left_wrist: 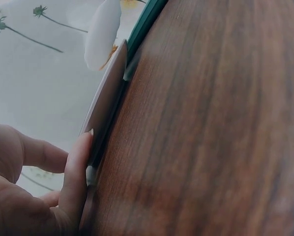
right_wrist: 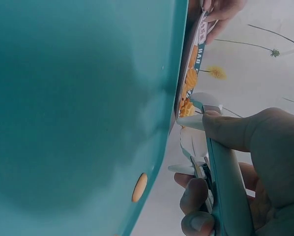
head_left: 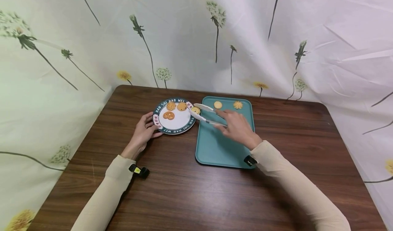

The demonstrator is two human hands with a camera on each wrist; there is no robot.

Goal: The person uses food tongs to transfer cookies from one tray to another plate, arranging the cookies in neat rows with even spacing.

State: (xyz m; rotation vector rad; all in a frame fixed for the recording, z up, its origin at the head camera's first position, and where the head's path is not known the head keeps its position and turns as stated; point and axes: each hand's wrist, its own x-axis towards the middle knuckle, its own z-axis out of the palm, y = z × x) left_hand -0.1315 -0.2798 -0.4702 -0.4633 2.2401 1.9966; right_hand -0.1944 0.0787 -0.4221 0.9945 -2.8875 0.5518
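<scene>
My left hand point(head_left: 144, 130) holds the left edge of a round white plate point(head_left: 176, 123) with a dark green lettered rim. In the left wrist view, thumb and fingers point(left_wrist: 75, 177) pinch that edge. On the plate lie a swirl cookie point(head_left: 171, 106), a round dotted cookie point(head_left: 182, 106) and a pretzel-shaped cookie point(head_left: 168, 115). My right hand point(head_left: 237, 127) grips a pair of tongs point(head_left: 212, 121) with pale tips, reaching left across the tray. Between the spread tips, at the plate's right rim, shows a yellowish cookie point(head_left: 195, 110); I cannot tell whether the tongs pinch it.
A teal rectangular tray point(head_left: 224, 152) sits right of the plate, close against it. Near its far edge are a plain round cookie point(head_left: 218, 105) and a flower-shaped cookie point(head_left: 237, 104). All stand on a brown wooden table point(head_left: 172, 190), with a dandelion-print cloth point(head_left: 184, 36) hanging behind.
</scene>
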